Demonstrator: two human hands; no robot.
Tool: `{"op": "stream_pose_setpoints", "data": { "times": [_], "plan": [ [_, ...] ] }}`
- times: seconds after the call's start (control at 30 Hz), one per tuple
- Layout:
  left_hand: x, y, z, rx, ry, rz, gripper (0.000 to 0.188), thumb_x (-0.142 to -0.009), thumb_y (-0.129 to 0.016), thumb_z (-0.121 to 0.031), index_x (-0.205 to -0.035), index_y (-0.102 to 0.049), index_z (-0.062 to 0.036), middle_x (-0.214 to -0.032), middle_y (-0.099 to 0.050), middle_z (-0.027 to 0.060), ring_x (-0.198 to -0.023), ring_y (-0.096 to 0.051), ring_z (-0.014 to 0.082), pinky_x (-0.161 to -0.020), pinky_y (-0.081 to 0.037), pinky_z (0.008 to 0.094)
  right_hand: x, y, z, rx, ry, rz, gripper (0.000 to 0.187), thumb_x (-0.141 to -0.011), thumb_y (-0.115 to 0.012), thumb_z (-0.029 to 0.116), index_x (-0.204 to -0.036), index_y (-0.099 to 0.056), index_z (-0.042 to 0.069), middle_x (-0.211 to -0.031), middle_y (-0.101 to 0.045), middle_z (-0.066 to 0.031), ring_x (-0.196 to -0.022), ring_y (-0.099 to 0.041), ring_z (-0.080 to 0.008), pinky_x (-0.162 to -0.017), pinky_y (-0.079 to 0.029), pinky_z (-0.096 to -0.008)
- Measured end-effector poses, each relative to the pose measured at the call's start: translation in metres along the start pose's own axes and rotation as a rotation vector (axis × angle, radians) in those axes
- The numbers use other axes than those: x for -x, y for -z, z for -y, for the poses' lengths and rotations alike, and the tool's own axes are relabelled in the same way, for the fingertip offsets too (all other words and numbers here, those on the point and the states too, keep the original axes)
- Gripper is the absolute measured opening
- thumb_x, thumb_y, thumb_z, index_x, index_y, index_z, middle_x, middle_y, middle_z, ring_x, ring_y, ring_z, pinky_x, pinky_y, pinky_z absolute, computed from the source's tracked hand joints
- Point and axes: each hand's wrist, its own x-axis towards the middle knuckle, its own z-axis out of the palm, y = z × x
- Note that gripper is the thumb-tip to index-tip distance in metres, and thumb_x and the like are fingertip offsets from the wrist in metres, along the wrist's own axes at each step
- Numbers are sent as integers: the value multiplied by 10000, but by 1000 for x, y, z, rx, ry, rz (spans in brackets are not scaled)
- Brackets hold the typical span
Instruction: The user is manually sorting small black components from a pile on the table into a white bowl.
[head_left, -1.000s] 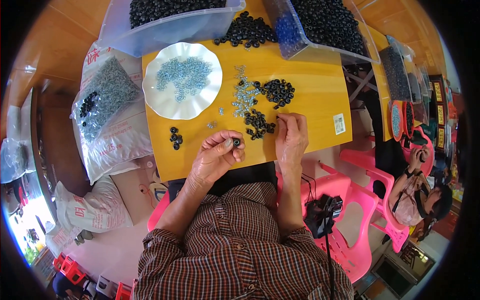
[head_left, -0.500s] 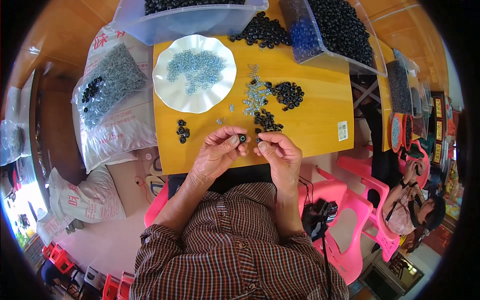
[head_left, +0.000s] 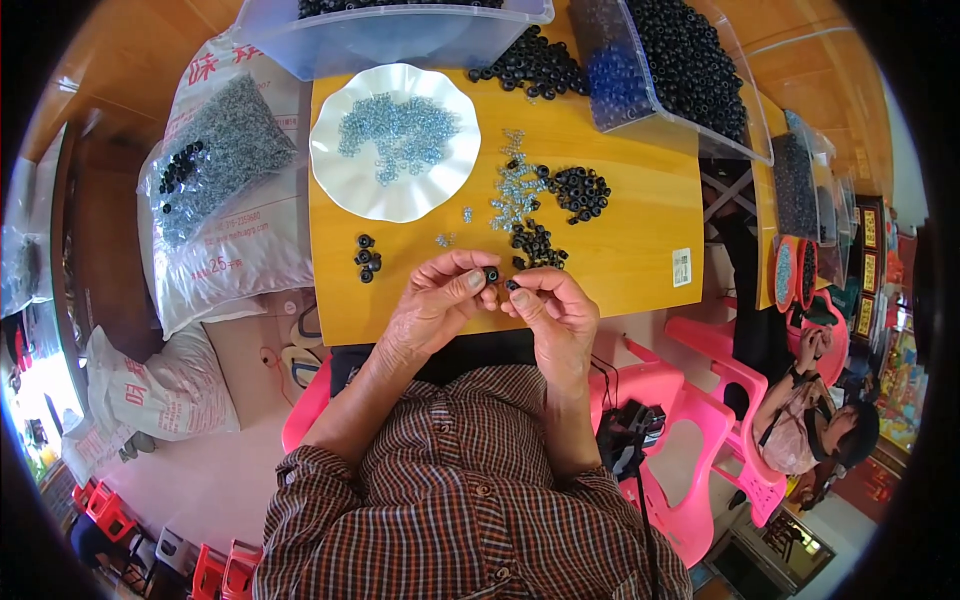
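Note:
My left hand (head_left: 432, 305) pinches a black round plastic piece (head_left: 491, 274) with a hollow end, between thumb and fingertips. Close beside it, my right hand (head_left: 560, 315) grips a smaller black piece (head_left: 512, 285) at its fingertips. Both hands are just above the near edge of the yellow table (head_left: 610, 280). Beyond the right hand lies a pile of small black pieces (head_left: 538, 246), with rounder black rings (head_left: 580, 194) farther off. Small clear pieces (head_left: 516, 196) are scattered next to them. Several black pieces (head_left: 367, 260) sit left of the hands.
A white wavy-rimmed plate (head_left: 330, 185) holds clear pieces. Clear plastic bins (head_left: 420, 45) of black parts stand at the far side, one at right (head_left: 690, 135). White sacks (head_left: 245, 260) lean at left. Right are pink chairs (head_left: 690, 420) and another person (head_left: 800, 430).
The right hand has moved slightly left, bringing its small black piece nearer the one in the left hand. The whole view has shifted a little.

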Motion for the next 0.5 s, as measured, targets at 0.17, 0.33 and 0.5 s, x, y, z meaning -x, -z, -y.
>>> {"op": "stream_pose_setpoints", "data": {
  "times": [0.17, 0.33, 0.5],
  "plan": [
    [0, -1, 0, 12, -2, 9, 227, -905, -561, -56, -1117, -605, 13, -952, -639, 127, -800, -615, 176, -776, -506, 309, 0, -3, 2, 33, 15, 13, 130, -847, -631, -13, -972, -601, -31, -911, -609, -68, -764, -595, -110, -723, -509, -226],
    [-1, -2, -3, 33, -3, 17, 226, -894, -565, -22, -1112, -606, 20, -957, -646, 117, -798, -626, 181, -771, -516, 307, -1, -5, 2, 85, 77, 47, 118, -843, -628, -25, -956, -593, -33, -912, -577, -60, -773, -571, -104, -721, -482, -218],
    [0, -2, -3, 45, -6, 36, 223, -885, -567, 11, -1104, -612, 18, -941, -651, 108, -805, -626, 187, -770, -523, 309, -3, -8, 3, 89, 94, 89, 123, -856, -610, -39, -973, -575, -50, -921, -560, -70, -817, -610, -131, -741, -497, -225]
  ]
}}
